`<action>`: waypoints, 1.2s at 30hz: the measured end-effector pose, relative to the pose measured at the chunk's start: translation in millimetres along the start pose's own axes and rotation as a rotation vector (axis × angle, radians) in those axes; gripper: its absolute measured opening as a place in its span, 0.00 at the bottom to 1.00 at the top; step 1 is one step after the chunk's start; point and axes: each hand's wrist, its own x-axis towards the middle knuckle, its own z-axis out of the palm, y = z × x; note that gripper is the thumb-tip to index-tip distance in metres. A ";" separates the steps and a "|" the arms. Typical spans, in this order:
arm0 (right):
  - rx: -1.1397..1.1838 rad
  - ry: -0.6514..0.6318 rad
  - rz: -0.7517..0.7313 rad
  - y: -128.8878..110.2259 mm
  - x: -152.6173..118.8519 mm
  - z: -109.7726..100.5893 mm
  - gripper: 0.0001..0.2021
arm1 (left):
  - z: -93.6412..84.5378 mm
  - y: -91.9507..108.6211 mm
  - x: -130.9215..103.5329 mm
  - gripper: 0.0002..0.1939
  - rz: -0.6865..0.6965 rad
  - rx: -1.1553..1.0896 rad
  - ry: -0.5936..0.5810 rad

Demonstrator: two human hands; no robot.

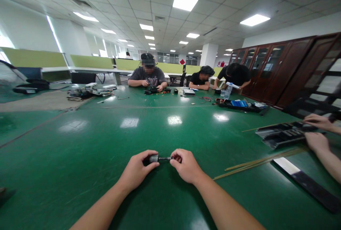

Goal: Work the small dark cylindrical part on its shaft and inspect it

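Observation:
A small metal part [154,158] with a silver cylindrical end and a thin dark shaft lies level between my two hands, just above or on the green table [106,134]. My left hand [138,169] grips the silver cylinder between thumb and fingers. At the other end, my right hand [185,165] pinches the tip of the dark shaft, with its fingers curled. The fingertips cover both ends of the part.
Thin yellowish rods [247,163] and a black-and-white flat bar [306,180] lie to the right. Another person's hands touch black metal rails [282,132]. Across the table are people, a bottle [228,90], a black tray [247,107] and a parts pile [82,93].

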 end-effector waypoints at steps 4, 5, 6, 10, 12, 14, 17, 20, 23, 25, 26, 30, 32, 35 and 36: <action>0.014 0.000 -0.006 2.8 -0.3 -1.2 0.03 | 1.1 -0.8 0.5 0.16 -0.008 0.008 -0.001; 0.018 0.000 -0.006 3.5 -0.3 -1.4 0.03 | 1.2 -1.0 0.5 0.16 -0.011 0.008 -0.003; 0.022 -0.002 -0.007 4.1 -0.1 -1.4 0.03 | 1.3 -1.1 0.5 0.16 -0.012 0.007 -0.005; 0.036 -0.010 -0.007 5.9 0.8 -1.4 0.03 | 0.8 -1.1 0.3 0.16 -0.012 -0.001 -0.006; 0.038 -0.010 -0.007 6.5 0.9 -1.8 0.03 | 0.5 -1.1 0.3 0.16 -0.008 0.004 -0.004; 0.036 -0.006 -0.012 7.1 0.6 -3.0 0.03 | 0.3 -1.3 0.1 0.15 -0.002 0.010 -0.004; 0.035 -0.008 -0.023 7.5 -0.3 -5.3 0.03 | 0.6 -1.8 -0.6 0.16 0.009 0.014 -0.005; 0.045 -0.012 -0.026 7.3 -0.7 -6.8 0.03 | 0.7 -1.7 -1.6 0.15 0.022 0.021 -0.006; 0.052 -0.012 -0.026 7.0 -0.6 -6.8 0.03 | 0.4 -1.1 -2.2 0.15 0.039 0.036 -0.001; 0.065 -0.011 -0.028 7.5 -0.8 -6.8 0.03 | -0.1 -0.2 -2.4 0.15 0.050 0.049 0.007; 0.076 -0.011 -0.029 8.1 -1.1 -6.8 0.03 | -0.5 0.5 -2.6 0.15 0.054 0.056 0.010; 0.258 0.014 0.004 14.6 -0.9 -7.2 0.01 | -2.6 3.2 -4.1 0.15 0.064 0.077 0.036; 0.452 0.043 0.066 19.8 1.2 -6.7 0.04 | -2.9 4.3 -4.9 0.14 0.059 0.081 0.068; 0.580 0.064 0.109 28.5 8.2 -4.6 0.12 | -2.6 6.8 -4.7 0.16 0.043 0.078 0.127; 0.609 0.072 0.117 31.2 11.2 -3.4 0.15 | -3.4 8.3 -4.2 0.18 0.025 0.057 0.157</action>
